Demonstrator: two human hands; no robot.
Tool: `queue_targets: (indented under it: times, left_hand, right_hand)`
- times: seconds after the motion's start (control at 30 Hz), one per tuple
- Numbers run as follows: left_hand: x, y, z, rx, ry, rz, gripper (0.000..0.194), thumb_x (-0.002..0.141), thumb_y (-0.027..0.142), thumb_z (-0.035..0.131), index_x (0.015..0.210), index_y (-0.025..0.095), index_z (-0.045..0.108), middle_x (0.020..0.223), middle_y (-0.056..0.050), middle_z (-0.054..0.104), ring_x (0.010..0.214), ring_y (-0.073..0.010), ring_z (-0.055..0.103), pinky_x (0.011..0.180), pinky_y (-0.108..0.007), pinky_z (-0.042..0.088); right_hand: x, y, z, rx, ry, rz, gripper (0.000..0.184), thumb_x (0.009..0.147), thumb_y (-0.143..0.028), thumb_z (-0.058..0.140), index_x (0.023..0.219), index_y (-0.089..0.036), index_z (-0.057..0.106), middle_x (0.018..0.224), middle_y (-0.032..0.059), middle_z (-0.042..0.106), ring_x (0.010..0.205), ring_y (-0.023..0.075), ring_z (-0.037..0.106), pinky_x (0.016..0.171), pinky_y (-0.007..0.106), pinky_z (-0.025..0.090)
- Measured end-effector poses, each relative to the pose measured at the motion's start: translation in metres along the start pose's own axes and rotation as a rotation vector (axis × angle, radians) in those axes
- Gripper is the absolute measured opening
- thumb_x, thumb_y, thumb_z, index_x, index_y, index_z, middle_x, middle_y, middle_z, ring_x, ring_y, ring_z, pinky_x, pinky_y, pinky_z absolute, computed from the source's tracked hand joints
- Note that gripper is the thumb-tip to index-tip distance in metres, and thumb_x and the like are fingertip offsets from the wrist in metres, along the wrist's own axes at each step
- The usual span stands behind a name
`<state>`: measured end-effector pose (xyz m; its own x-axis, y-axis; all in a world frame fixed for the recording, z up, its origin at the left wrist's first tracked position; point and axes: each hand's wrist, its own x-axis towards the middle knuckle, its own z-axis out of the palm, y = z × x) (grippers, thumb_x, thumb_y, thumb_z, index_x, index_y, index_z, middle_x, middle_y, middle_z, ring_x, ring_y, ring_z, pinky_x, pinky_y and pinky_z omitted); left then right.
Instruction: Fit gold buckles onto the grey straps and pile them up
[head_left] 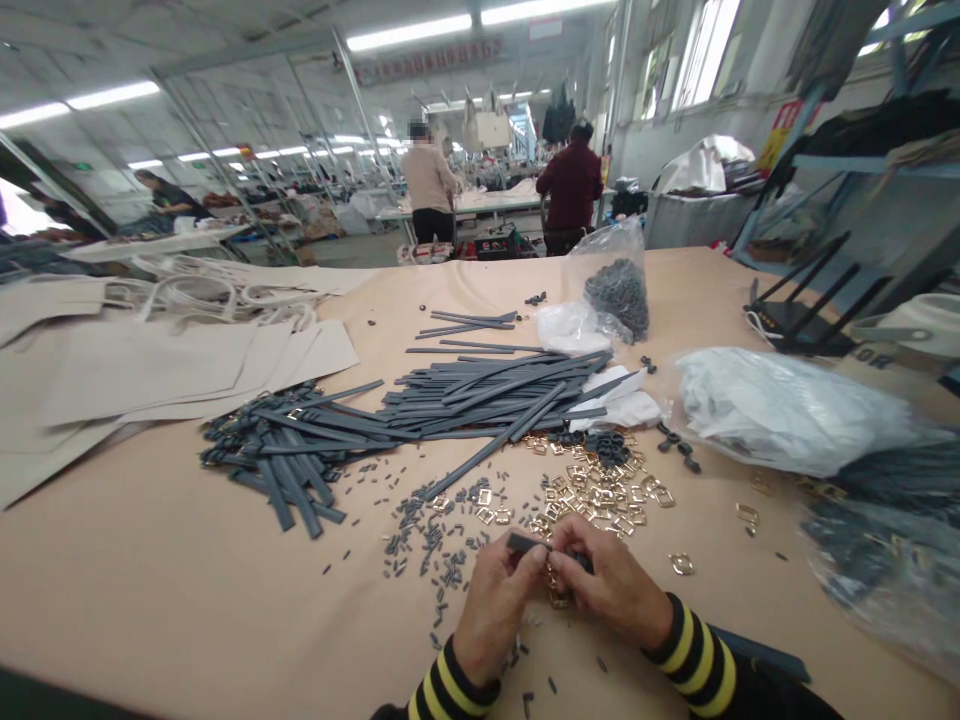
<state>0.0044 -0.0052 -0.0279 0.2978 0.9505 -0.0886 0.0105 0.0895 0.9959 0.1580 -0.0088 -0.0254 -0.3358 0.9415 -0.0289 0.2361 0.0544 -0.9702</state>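
Strap (pixel 525 543) is lying clamped in the left hand's (pixel 493 582) fingers above the tabletop (pixel 225 600), the right hand's (pixel 616 585) fingers pinching its end, and I'm suspecting a slackening grip could be risking the gold buckle (pixel 557 598) just below slipping away.

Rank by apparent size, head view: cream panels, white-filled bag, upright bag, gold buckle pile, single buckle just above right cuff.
1. Cream panels
2. White-filled bag
3. Gold buckle pile and upright bag: too alike to rank
4. Single buckle
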Motion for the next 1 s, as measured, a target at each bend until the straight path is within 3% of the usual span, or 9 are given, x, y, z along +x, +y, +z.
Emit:
queue_targets:
  times: [0.17,0.33,0.4,0.5,0.7,0.9,1.0]
  left_hand:
    - [0.001,-0.005,0.002,-0.038,-0.032,-0.057,0.024,0.076,0.035,0.054,0.070,0.012,0.056,0.067,-0.004,0.059,0.066,-0.0160,0.054,0.065,-0.027,0.042]
    - [0.001,-0.005,0.006,-0.380,-0.124,-0.152,0.028,0.078,0.037,0.050,0.068,0.011,0.053,0.061,-0.004,0.055,0.057,-0.0137,0.053,0.058,-0.027,0.042]
    - [0.001,-0.005,0.006,-0.421,-0.115,-0.161,0.026,0.077,0.035,0.053,0.069,0.011,0.053,0.060,-0.003,0.054,0.055,-0.0124,0.052,0.057,-0.026,0.041]
    - [0.001,-0.007,0.006,-0.397,-0.101,-0.148,0.024,0.074,0.034,0.058,0.068,0.011,0.052,0.059,-0.001,0.053,0.056,-0.0116,0.053,0.058,-0.024,0.040]
    - [0.006,-0.012,0.007,-0.437,-0.160,-0.120,0.026,0.078,0.036,0.053,0.068,0.012,0.049,0.058,-0.002,0.054,0.055,-0.0124,0.054,0.057,-0.025,0.041]
    - [0.013,-0.015,0.011,-0.419,-0.099,-0.108,0.021,0.077,0.034,0.055,0.074,0.014,0.047,0.056,0.000,0.054,0.053,-0.0127,0.054,0.054,-0.025,0.042]
    - [0.018,-0.013,0.014,-0.511,-0.134,-0.089,0.021,0.077,0.034,0.053,0.075,0.015,0.045,0.056,0.001,0.054,0.051,-0.0129,0.055,0.052,-0.025,0.042]
  right_hand:
    - [0.000,0.008,-0.001,0.092,-0.055,0.066,0.012,0.079,-0.022,0.052,0.082,-0.020,0.041,0.059,-0.0049,0.057,0.044,0.0077,0.050,0.043,0.018,0.040]
    - [0.002,0.011,-0.002,0.364,-0.161,0.104,0.017,0.081,-0.031,0.051,0.086,-0.019,0.040,0.061,-0.0041,0.057,0.050,0.0082,0.054,0.049,0.021,0.046]
    - [0.003,0.012,-0.003,0.408,-0.189,0.105,0.019,0.081,-0.033,0.051,0.084,-0.018,0.040,0.063,-0.0030,0.059,0.049,0.0076,0.055,0.048,0.020,0.045]
    - [0.004,0.012,-0.005,0.411,-0.195,0.127,0.022,0.080,-0.036,0.053,0.082,-0.018,0.041,0.063,-0.0023,0.060,0.045,0.0066,0.054,0.044,0.018,0.043]
    - [0.004,0.014,-0.006,0.396,-0.205,0.168,0.024,0.081,-0.039,0.051,0.087,-0.019,0.039,0.062,-0.0030,0.059,0.045,0.0067,0.053,0.040,0.015,0.039]
    - [0.007,0.009,-0.008,0.297,-0.115,0.132,0.021,0.081,-0.037,0.050,0.084,-0.019,0.039,0.061,-0.0038,0.059,0.040,0.0047,0.045,0.034,0.012,0.031]
    - [0.007,0.005,-0.011,0.289,-0.085,0.139,0.019,0.082,-0.035,0.049,0.085,-0.019,0.039,0.059,-0.0048,0.058,0.041,0.0044,0.047,0.035,0.012,0.033]
